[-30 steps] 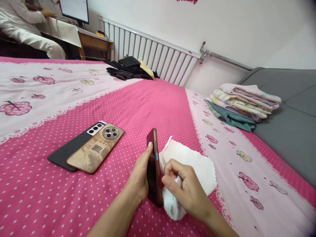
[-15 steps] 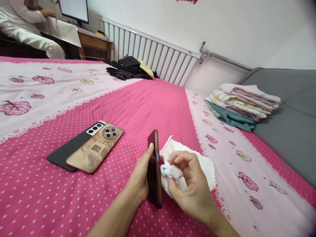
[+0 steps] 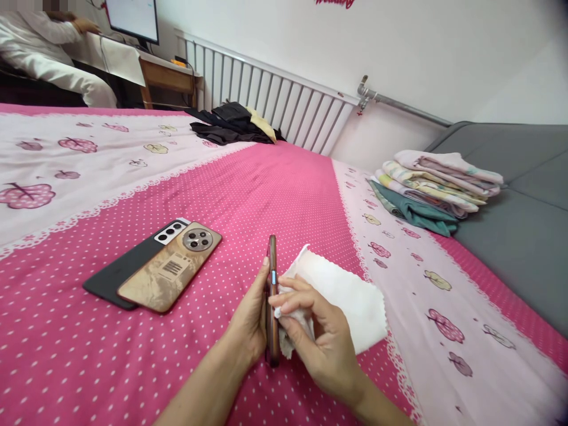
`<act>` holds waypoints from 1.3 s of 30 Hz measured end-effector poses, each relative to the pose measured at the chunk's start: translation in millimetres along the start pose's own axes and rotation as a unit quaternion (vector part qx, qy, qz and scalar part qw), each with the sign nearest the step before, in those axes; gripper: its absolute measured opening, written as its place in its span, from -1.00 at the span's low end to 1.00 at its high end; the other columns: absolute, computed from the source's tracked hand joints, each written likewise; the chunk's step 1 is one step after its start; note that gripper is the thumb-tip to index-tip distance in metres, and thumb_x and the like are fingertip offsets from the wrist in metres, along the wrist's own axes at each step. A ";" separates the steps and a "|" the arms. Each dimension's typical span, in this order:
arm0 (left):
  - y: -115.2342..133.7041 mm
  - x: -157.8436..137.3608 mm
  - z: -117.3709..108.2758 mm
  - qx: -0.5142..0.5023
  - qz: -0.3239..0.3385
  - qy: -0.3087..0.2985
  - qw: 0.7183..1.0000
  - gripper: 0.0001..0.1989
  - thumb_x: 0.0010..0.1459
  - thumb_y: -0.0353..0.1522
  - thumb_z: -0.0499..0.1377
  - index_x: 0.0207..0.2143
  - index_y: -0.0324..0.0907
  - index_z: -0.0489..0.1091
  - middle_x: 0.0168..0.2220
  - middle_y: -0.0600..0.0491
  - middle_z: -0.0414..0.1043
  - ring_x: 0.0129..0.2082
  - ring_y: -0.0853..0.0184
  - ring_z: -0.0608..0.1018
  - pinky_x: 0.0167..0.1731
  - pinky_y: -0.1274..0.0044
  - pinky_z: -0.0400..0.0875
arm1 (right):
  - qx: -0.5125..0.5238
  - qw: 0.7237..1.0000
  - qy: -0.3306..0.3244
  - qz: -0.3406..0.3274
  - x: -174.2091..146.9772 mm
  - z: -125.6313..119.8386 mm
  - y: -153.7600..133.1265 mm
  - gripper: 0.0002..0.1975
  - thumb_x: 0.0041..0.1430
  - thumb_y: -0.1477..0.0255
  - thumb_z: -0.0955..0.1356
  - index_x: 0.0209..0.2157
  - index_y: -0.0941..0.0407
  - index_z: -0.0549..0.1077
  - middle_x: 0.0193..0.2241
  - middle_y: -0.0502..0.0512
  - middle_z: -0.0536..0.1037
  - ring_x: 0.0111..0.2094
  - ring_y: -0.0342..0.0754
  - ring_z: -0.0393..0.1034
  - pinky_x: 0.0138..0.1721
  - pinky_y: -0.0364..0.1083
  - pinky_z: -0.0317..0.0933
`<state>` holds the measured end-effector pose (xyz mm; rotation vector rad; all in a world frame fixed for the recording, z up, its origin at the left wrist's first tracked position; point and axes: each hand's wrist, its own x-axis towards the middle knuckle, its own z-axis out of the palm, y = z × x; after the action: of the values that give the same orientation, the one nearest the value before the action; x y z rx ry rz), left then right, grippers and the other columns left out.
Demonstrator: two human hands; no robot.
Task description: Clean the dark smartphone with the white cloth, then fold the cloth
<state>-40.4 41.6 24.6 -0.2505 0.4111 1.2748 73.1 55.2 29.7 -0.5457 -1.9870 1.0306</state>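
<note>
My left hand [image 3: 252,316] grips a smartphone [image 3: 273,313] with a brown edge, held upright and turned edge-on to me, thumb on its left face. Bunched white cloth [image 3: 298,328] is pinched in my right hand [image 3: 322,331], whose fingertips meet the phone's side edge just below a light blue button. Behind that hand a white cloth [image 3: 355,296] with a scalloped border lies on the bed. To the left, a gold phone [image 3: 171,269] with a round camera ring partly covers a black phone [image 3: 124,266]; both lie back side up.
The bed has a pink dotted sheet [image 3: 284,189]. Folded clothes [image 3: 435,186] are stacked at the right by a grey headboard [image 3: 523,207]. Dark clothes [image 3: 231,124] lie near a white radiator [image 3: 266,89]. A person in white [image 3: 48,59] sits at a desk with a monitor [image 3: 133,21].
My right hand has moved left and brought the bunched cloth against the phone's edge. The phone has turned to a more edge-on view and shifted slightly left.
</note>
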 end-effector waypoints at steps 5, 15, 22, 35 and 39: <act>0.4 1.4 -0.8 0.009 0.045 0.012 0.999 -0.66 0.15 -0.18 0.10 -0.47 -0.30 0.37 -0.59 0.04 0.42 -0.60 0.39 0.49 -0.52 0.59 0.44 | 0.091 0.993 0.043 0.068 -3.0 6.4 7.4 -0.79 0.20 0.51 0.25 -0.14 -0.01 0.20 0.03 0.07 0.32 0.07 -0.07 0.21 0.08 0.01 0.11; 4.3 3.9 -1.2 -0.013 0.083 0.062 0.995 -0.66 0.17 -0.22 0.08 -0.55 -0.27 0.33 -0.66 0.06 0.38 -0.68 0.43 0.45 -0.57 0.59 0.42 | 0.118 0.983 -0.071 0.124 4.1 -8.1 0.0 -0.74 0.15 0.38 0.30 -0.15 0.03 0.15 0.07 0.13 0.21 -0.03 -0.04 0.26 -0.08 -0.07 0.21; 3.5 -1.9 3.3 0.060 0.093 0.088 0.990 -0.56 0.22 -0.17 -0.01 -0.62 -0.25 0.29 -0.79 0.09 0.29 -0.81 0.45 0.35 -0.76 0.65 0.28 | -0.029 0.989 -0.062 0.133 13.2 -34.1 -10.6 -0.76 0.19 0.27 0.27 -0.48 0.11 0.27 -0.48 -0.04 0.35 -0.41 -0.16 0.24 -0.33 -0.18 0.15; -1.7 -0.6 -5.5 0.199 0.032 0.020 0.979 -0.57 0.18 -0.09 0.01 -0.56 -0.23 0.30 -0.78 0.10 0.29 -0.85 0.50 0.29 -0.85 0.72 0.11 | -0.259 0.926 -0.124 0.246 19.0 -49.2 17.4 -0.62 0.21 0.16 0.16 -0.55 0.09 0.30 -0.64 -0.04 0.37 -0.58 -0.12 0.25 -0.54 -0.16 0.03; -8.0 0.6 -9.0 0.225 -0.037 -0.041 0.973 -0.54 0.17 -0.05 -0.01 -0.54 -0.24 0.32 -0.76 0.10 0.30 -0.85 0.51 0.30 -0.85 0.72 0.11 | -0.255 0.948 0.037 0.187 22.6 -51.0 41.1 -0.71 0.11 0.28 0.25 -0.14 0.10 0.28 -0.39 0.04 0.46 -0.38 -0.05 0.34 -0.41 -0.11 0.19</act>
<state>-34.1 36.3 15.9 0.1692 0.6018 1.0811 102.1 117.9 23.5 -1.2619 -2.1299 0.6828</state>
